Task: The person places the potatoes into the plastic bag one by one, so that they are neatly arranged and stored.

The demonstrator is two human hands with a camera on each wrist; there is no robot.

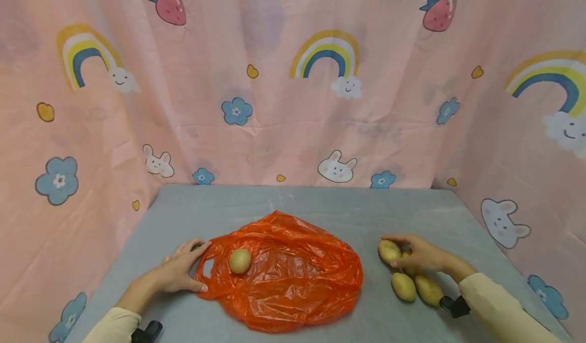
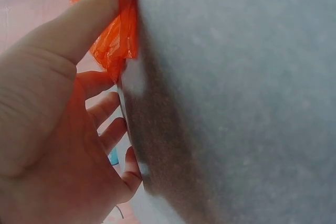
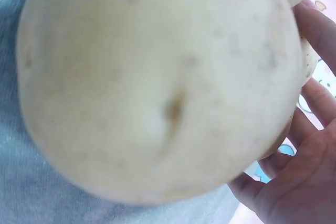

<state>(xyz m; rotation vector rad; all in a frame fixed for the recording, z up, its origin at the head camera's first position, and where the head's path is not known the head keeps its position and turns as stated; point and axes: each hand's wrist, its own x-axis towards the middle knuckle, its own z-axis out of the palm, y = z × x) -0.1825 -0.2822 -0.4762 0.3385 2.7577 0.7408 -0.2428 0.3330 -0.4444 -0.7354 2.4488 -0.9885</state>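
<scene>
An orange plastic bag lies flat on the grey table, its handle end toward my left hand. That hand is spread at the handles, thumb on the near one and fingertips at the far one. On the bag near the handle hole sits a round potato. To the right of the bag, my right hand holds a potato between thumb and fingers. Beneath and beside this hand are more potatoes, one partly hidden by it. A near potato fills most of the right wrist view.
The grey table reaches back to a pink curtain printed with rainbows and rabbits, which also hangs on both sides. A black wrist strap piece is right beside the nearest potato on the right.
</scene>
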